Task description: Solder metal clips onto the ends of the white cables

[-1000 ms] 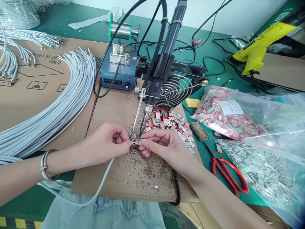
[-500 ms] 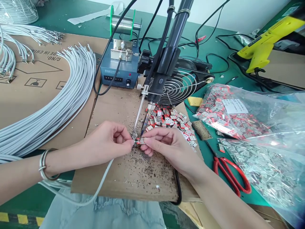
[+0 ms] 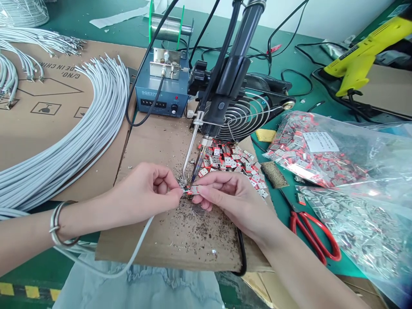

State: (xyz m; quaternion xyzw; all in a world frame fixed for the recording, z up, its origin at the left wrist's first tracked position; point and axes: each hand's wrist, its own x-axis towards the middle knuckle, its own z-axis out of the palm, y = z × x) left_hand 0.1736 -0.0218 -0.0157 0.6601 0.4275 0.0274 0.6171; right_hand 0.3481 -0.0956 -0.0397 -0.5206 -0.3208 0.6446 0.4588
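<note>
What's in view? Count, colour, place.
table: one, green, beneath
cardboard: several, brown, on table
cable bundles: several, white, left
spool: one, green and silver, back
control box: one, blue, back
soldering iron: one, black, centre
fan: one, black, behind iron
loose connectors: many, red and silver, centre
bags: two+, clear, right
scissors: one, red handles, right
gun-shaped tool: one, yellow, right
single cable: one, white, front
held connector: one, red and silver, centre
left hand: one, bare, at connector
right hand: one, bare, at connector
</note>
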